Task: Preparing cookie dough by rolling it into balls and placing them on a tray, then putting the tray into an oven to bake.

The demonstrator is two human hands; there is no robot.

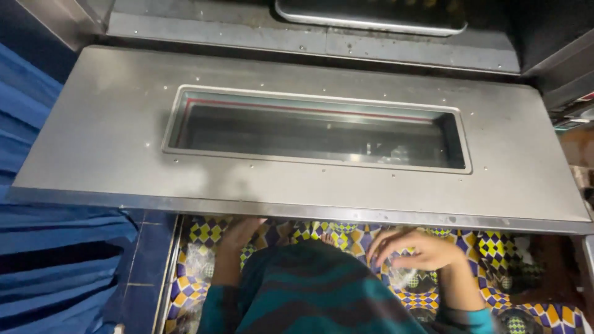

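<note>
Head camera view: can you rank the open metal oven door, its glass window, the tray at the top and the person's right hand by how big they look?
1. Metal oven door
2. Glass window
3. Tray, partly cut off, so unsure
4. Right hand

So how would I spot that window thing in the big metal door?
Look for the wide grey metal door lying open flat across the picture, above the person's two hands. In its middle sits the window, a long dark glass rectangle. It is the only see-through part, set in a raised metal frame with a thin red line along its top edge.
</note>
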